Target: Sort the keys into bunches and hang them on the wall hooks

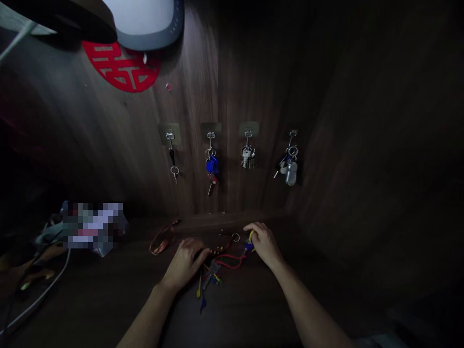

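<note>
My right hand has its thumb and fingers closed on a yellow ring-shaped piece, with a blue key tag hanging just below. Fingers bent, my left hand is at the near end of a beaded cord; its fingertips are partly hidden. Between both hands lie a red cord, a dark grey key-like piece, and small yellow and blue tassel ends. A metal key ring lies behind them. Left of my left hand is a brownish looped strap.
On the wooden back panel, several hooks hold keys: a black fob, blue tags, silver keys and a metal-tagged bunch. A red paper cut-out and a cap hang above. A white cable lies left.
</note>
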Demonstrator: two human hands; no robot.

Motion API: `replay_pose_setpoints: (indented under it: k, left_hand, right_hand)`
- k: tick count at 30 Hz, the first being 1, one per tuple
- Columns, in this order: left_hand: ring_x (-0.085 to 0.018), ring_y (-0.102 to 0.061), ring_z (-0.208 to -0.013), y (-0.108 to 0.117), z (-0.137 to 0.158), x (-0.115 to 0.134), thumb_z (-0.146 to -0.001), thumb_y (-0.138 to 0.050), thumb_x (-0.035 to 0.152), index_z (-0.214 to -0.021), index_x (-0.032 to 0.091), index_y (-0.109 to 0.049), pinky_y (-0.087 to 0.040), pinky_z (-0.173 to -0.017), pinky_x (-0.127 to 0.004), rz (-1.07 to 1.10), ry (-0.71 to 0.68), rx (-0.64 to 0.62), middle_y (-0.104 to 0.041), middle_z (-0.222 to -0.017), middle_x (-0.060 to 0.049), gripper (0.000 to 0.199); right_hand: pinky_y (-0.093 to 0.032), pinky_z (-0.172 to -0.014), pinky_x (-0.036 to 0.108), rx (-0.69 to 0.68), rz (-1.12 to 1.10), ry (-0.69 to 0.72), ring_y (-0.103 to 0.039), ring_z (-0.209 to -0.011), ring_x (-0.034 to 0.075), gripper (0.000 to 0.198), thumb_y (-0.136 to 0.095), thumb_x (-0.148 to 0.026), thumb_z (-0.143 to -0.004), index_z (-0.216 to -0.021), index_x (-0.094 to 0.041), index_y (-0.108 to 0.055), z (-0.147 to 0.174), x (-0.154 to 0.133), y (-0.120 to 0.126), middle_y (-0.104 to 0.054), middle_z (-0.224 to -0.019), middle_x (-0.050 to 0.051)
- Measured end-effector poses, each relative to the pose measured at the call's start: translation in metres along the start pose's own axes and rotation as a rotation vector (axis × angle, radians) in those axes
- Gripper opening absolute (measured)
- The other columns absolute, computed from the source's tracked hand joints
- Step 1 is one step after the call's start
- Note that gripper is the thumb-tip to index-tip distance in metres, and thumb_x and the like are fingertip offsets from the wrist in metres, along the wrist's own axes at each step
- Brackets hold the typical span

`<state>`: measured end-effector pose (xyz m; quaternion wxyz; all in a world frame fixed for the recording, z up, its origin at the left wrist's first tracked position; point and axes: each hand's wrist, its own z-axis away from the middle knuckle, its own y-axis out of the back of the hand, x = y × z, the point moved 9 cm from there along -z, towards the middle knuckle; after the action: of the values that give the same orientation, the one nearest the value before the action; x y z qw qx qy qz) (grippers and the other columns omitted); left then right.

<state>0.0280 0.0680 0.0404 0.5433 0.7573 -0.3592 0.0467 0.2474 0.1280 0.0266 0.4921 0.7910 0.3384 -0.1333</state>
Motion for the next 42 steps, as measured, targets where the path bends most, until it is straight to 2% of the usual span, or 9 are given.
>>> replay_pose_setpoints:
  k: [4,6,13,22,25,28,34,38,42]
  left_hand:
    - [-0.02,-0.063,-0.089,0.033,0.005,-0.039,-0.091,-0.036,0.03,-0.096,0.023,-0.057,-0.046,-0.079,-0.031,0.006,0.232,0.243,-0.068,-0.091,-0.003,0.023]
    - [-0.021,-0.063,-0.093,0.044,0.009,-0.057,-0.089,-0.036,0.028,-0.097,0.023,-0.056,-0.047,-0.08,-0.031,-0.027,0.308,0.29,-0.068,-0.095,-0.003,0.022]
    - [-0.021,-0.066,-0.09,0.047,0.016,-0.09,-0.086,-0.041,0.023,-0.089,0.025,-0.062,-0.047,-0.08,-0.031,-0.095,0.433,0.151,-0.07,-0.096,-0.002,0.021]
    - [-0.022,-0.063,-0.091,0.043,0.015,-0.086,-0.068,-0.067,0.026,-0.081,0.021,-0.066,-0.046,-0.081,-0.033,-0.098,0.39,0.076,-0.068,-0.092,-0.004,0.014]
    - [-0.02,-0.064,-0.082,0.043,0.014,-0.09,-0.072,-0.063,0.021,-0.072,0.019,-0.063,-0.048,-0.075,-0.03,-0.074,0.382,0.093,-0.066,-0.081,-0.004,0.002]
    - [-0.02,-0.063,-0.081,0.044,0.013,-0.091,-0.076,-0.058,0.02,-0.065,0.02,-0.059,-0.047,-0.077,-0.031,-0.066,0.363,0.118,-0.065,-0.076,-0.003,0.011]
    - [-0.02,-0.063,-0.083,0.043,0.014,-0.084,-0.074,-0.058,0.018,-0.074,0.022,-0.061,-0.048,-0.077,-0.03,-0.003,0.317,0.104,-0.066,-0.083,-0.003,0.005]
    - [-0.019,-0.064,-0.083,0.036,0.009,-0.071,-0.072,-0.053,0.008,-0.077,0.022,-0.061,-0.048,-0.077,-0.029,0.096,0.253,0.076,-0.067,-0.084,-0.003,0.017]
    - [-0.018,-0.063,-0.084,0.02,0.001,-0.037,-0.08,-0.048,0.008,-0.083,0.023,-0.062,-0.048,-0.077,-0.028,0.18,0.145,0.048,-0.067,-0.086,-0.002,0.02]
  right_hand:
    - [-0.039,-0.083,0.036,0.029,0.025,0.049,-0.053,-0.094,0.022,0.031,-0.039,-0.007,-0.076,-0.086,-0.025,-0.063,0.003,-0.011,-0.001,-0.065,-0.094,0.003]
    - [-0.039,-0.083,0.037,0.043,0.031,0.062,-0.053,-0.094,0.022,0.029,-0.04,-0.01,-0.078,-0.086,-0.026,-0.063,0.003,-0.012,-0.001,-0.064,-0.095,0.003]
    - [-0.04,-0.082,0.038,0.053,0.038,0.107,-0.054,-0.095,0.022,0.026,-0.041,-0.014,-0.081,-0.083,-0.025,-0.065,0.003,-0.015,-0.003,-0.064,-0.096,0.004]
    - [-0.04,-0.079,0.037,0.054,0.052,0.118,-0.055,-0.092,0.023,0.026,-0.04,-0.015,-0.081,-0.08,-0.025,-0.063,0.0,-0.018,-0.005,-0.065,-0.092,0.004]
    - [-0.04,-0.08,0.038,0.064,0.049,0.136,-0.056,-0.091,0.022,0.026,-0.039,-0.014,-0.081,-0.078,-0.025,-0.063,0.0,-0.02,-0.004,-0.065,-0.09,0.004]
    - [-0.04,-0.079,0.038,0.068,0.045,0.146,-0.056,-0.091,0.023,0.027,-0.039,-0.014,-0.08,-0.078,-0.026,-0.063,0.0,-0.021,-0.004,-0.065,-0.09,0.004]
    - [-0.04,-0.079,0.038,0.085,0.026,0.171,-0.057,-0.09,0.023,0.026,-0.039,-0.013,-0.08,-0.076,-0.026,-0.062,0.0,-0.025,-0.003,-0.066,-0.088,0.004]
    - [-0.04,-0.076,0.037,0.086,0.037,0.187,-0.058,-0.088,0.023,0.026,-0.039,-0.013,-0.08,-0.074,-0.025,-0.061,-0.001,-0.029,-0.004,-0.066,-0.086,0.003]
    - [-0.039,-0.076,0.036,0.061,0.039,0.254,-0.058,-0.086,0.022,0.027,-0.038,-0.01,-0.081,-0.077,-0.025,-0.06,0.002,-0.051,-0.008,-0.066,-0.086,0.003]
